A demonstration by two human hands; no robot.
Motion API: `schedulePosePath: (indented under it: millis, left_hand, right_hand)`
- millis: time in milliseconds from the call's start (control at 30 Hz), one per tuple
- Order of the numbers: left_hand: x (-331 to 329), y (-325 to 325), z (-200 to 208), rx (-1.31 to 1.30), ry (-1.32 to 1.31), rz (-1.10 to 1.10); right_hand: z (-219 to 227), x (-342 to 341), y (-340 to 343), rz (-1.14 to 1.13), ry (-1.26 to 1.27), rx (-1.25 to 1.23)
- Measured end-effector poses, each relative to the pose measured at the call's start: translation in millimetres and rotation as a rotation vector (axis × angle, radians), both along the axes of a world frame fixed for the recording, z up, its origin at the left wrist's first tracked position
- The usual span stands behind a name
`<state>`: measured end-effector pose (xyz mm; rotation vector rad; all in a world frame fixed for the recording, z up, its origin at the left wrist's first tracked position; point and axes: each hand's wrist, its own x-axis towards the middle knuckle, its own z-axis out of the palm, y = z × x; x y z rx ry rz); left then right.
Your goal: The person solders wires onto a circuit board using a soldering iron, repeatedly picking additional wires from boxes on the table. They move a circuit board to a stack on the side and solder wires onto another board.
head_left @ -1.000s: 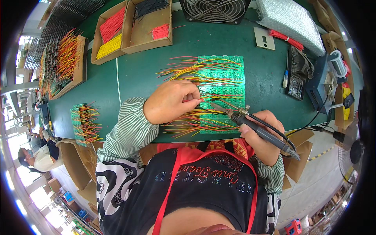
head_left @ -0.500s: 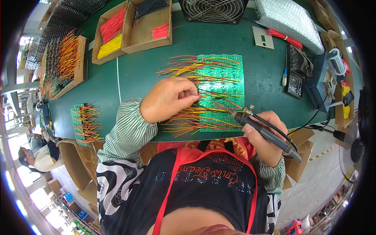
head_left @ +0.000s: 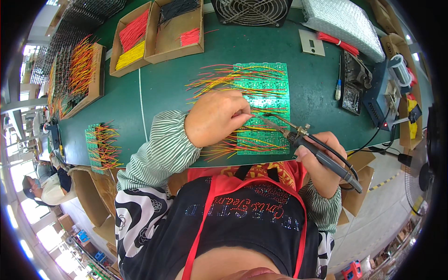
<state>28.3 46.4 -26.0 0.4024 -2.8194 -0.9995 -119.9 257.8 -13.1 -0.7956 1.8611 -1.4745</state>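
At the middle of the green surface (head_left: 317, 100) lies the board (head_left: 268, 100), flat, with red, yellow and black wires (head_left: 210, 85) fanning out past its left edge. Left hand (head_left: 217, 116) is over that edge, palm down; thumb and forefinger closed in a pinch, but what sits between them is too small to tell. Right hand (head_left: 325, 179) is just off the board's near right corner, fingers wrapped around the grey handle of a soldering iron (head_left: 325, 161). Iron slants up and left over the board, its tip near the left fingertips; contact cannot be told. A thin tube (head_left: 281, 119) runs alongside the tip.

Far left: a smaller wired board (head_left: 93, 154), well apart. Far edge: a box (head_left: 115, 64) of red and yellow wires beside a box (head_left: 175, 55) of black and red ones, then a fan (head_left: 252, 11). Right side: a screwdriver (head_left: 338, 89) just beside a black tray (head_left: 351, 84), and near them a blue unit (head_left: 379, 100) and a spool (head_left: 400, 73).
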Motion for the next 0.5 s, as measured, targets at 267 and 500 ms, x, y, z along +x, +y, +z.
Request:
schedulePosePath:
  millis: [267,500]
  left_hand:
    - [-3.5,1.4,1.6,-0.038,-0.022,0.015]
    - [-3.4,0.1,0.7,-0.042,-0.026,0.006]
  right_hand:
    - [-3.8,-2.4,-3.3,0.019,0.048,-0.008]
    - [3.9,-6.3,-0.3,0.01,0.087,0.016]
